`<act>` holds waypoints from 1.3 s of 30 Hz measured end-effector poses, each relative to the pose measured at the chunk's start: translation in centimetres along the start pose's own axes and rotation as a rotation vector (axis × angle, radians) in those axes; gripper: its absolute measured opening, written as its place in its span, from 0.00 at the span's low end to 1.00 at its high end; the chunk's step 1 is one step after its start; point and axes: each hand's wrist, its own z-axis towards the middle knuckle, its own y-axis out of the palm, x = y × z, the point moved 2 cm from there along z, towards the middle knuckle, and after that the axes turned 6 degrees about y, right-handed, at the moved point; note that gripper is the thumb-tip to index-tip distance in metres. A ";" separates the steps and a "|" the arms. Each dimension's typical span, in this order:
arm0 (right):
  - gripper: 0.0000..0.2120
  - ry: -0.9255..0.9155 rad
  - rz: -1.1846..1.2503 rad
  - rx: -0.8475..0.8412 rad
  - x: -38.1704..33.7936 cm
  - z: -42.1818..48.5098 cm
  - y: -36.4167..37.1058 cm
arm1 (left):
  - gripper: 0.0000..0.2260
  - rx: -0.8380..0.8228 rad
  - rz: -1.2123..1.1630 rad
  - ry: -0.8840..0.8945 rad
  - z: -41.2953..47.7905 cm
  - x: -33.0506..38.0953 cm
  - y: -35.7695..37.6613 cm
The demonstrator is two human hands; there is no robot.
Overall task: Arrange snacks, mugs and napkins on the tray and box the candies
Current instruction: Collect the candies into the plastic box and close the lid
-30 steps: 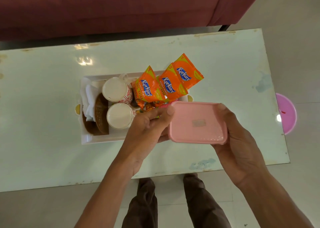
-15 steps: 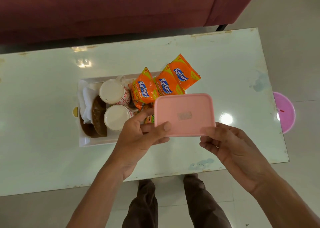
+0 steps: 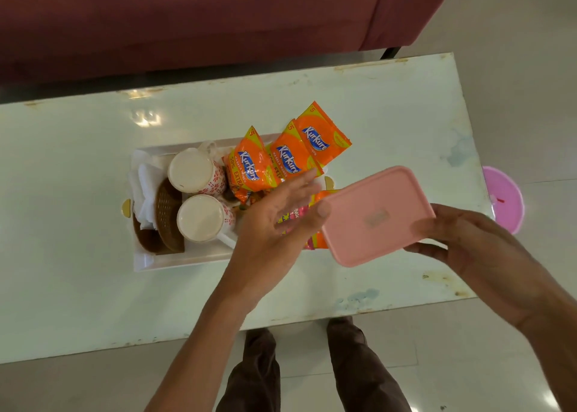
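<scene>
A person stands at a low, glossy pale-green worktop, its edges chipped and stained, with a dull red sofa behind it. Both bare hands are over the right half of a white rectangular tray. The right hand holds a smooth pink plastic box, a rounded rectangle seen from its flat face with a small raised label in the middle; the grip pinches its right edge, thumb on top and fingers beneath, and the box is tilted, lifted clear of the worktop. The left hand is spread flat and loose, its grip wide, the thumb tip touching the box's left corner and the fingers reaching over the snacks. Three shiny orange crinkled snack packets fan out across the tray's far right side, the farthest overhanging the rim. Below the left hand, small bright yellow and pink wrapped candies show on the tray, partly hidden. On the tray's left side stand two round white mugs with a red floral print, one behind the other, the nearer with its handle pointing right. Just left of them sit curved brown woven holders and folded white napkins. A pink round stool shows past the worktop's right end.
</scene>
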 end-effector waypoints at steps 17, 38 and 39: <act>0.05 0.055 0.162 0.524 0.4 8.9 -3.7 | 0.17 0.147 0.302 -0.142 9.5 -1.8 12.3; 0.32 0.179 -0.204 0.284 2.8 13.9 -4.7 | 0.20 0.210 -0.010 -0.596 14.5 -4.9 12.2; 0.32 0.181 -0.209 0.278 2.9 13.9 -4.7 | 0.20 0.205 -0.026 -0.601 14.5 -4.9 12.3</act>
